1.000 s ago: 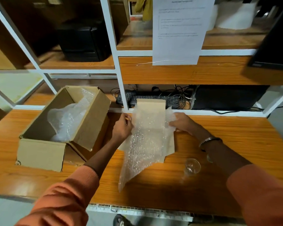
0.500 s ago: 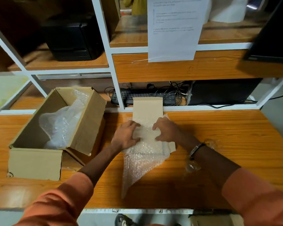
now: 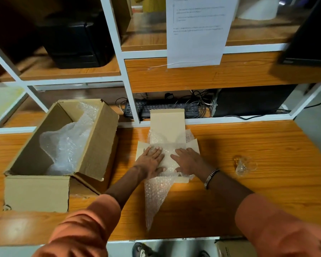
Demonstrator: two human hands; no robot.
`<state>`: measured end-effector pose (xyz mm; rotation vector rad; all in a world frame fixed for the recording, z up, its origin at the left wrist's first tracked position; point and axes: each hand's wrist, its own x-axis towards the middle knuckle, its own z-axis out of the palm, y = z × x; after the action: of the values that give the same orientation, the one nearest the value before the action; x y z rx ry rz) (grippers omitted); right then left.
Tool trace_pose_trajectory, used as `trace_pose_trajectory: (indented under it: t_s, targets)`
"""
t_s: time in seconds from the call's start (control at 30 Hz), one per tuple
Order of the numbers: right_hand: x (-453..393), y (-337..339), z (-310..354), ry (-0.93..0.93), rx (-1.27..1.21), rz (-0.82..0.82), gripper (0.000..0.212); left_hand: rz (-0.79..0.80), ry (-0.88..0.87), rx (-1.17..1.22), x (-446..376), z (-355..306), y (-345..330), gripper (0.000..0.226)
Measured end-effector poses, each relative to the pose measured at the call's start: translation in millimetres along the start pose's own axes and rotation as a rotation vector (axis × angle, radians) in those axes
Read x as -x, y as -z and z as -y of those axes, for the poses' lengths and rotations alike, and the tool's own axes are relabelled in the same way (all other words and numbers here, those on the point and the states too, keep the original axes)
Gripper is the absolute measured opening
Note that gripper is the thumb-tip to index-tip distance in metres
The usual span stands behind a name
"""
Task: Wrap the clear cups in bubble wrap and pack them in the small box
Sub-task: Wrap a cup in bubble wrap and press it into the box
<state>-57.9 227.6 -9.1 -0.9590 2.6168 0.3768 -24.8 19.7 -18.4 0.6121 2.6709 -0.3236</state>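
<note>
A small flat cardboard box lies open at the middle of the wooden table, its lid flap raised at the back. A sheet of bubble wrap fills it and spills over the front edge toward me. My left hand and my right hand press flat on the wrap inside the box, fingers straight and spread. A clear cup lies on its side on the table to the right of my right wrist, unwrapped. Whatever is under the wrap is hidden.
A large open cardboard box with loose bubble wrap inside stands at the left. A white shelf frame rises behind the table, with a keyboard, cables and black equipment. A printed sheet hangs above.
My hands moved from the sides of the wrap to its top and now press it flat into the small box. The view shifted closer and lower.
</note>
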Motion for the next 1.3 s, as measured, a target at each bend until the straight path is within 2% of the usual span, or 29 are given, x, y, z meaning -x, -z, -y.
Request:
trace_pose_trajectory:
  t_s: [0.3, 0.47, 0.67, 0.83, 0.9, 1.1, 1.3]
  targets:
    - [-3, -14, 0, -0.014, 0.114, -0.041, 0.073, 0.059, 0.025, -0.16, -13, -2, -3, 0.077]
    - [-6, -15, 3, -0.015, 0.127, -0.017, 0.077, 0.085, 0.026, -0.142, -21, -8, 0, 0.076]
    - [-7, -6, 7, -0.013, 0.111, -0.01, 0.068, 0.121, 0.007, -0.142, -23, -10, 8, 0.075]
    - [-9, 10, -7, 0.043, 0.176, -0.045, 0.055, -0.007, -0.066, -0.148, -17, 9, 19, 0.066]
    - [-5, 10, -16, 0.055, 0.224, -0.029, 0.056, -0.026, -0.072, -0.167, -14, 20, 22, 0.071]
    - [-1, 2, -21, 0.041, 0.299, 0.095, 0.061, 0.107, -0.024, -0.236, -14, 25, 15, 0.073]
    - [-6, 2, -11, -0.025, 0.303, 0.117, 0.063, 0.088, 0.022, -0.248, -19, 12, 8, 0.069]
